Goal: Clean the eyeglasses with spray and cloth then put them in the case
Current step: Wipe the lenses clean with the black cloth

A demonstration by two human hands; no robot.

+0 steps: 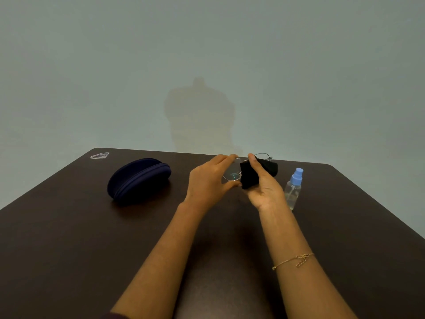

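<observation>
Our left hand (pixel 208 180) pinches the glasses (pixel 232 174); our right hand (pixel 264 187) grips the cloth (pixel 251 174) against them, bottle (pixel 293 188) just right, case (pixel 139 178) well left

Desk (pixel 69 238): dark brown, wood-look top, smooth, with a soft sheen near the far edge.
Glasses case (pixel 138 180): navy fabric shell, matt, finely textured, with a stitched zip seam round its rim; at 9 o'clock from the hands.
Eyeglasses (pixel 232 174): thin metal wire frame, clear glossy lenses catching a small glint.
Cloth (pixel 250 176): black, soft, matt, crumpled over the frame.
Spray bottle (pixel 293 192): clear glossy plastic body, pale blue plastic nozzle with a duller finish; at 3 o'clock from the hands.
Bracelet (pixel 296 261): fine gold-coloured metal chain, shiny.
Wall (pixel 207 54): pale grey-green, flat and matt.
Sticker (pixel 100 155): small, glossy, at the desk's far left corner; material unclear.
</observation>
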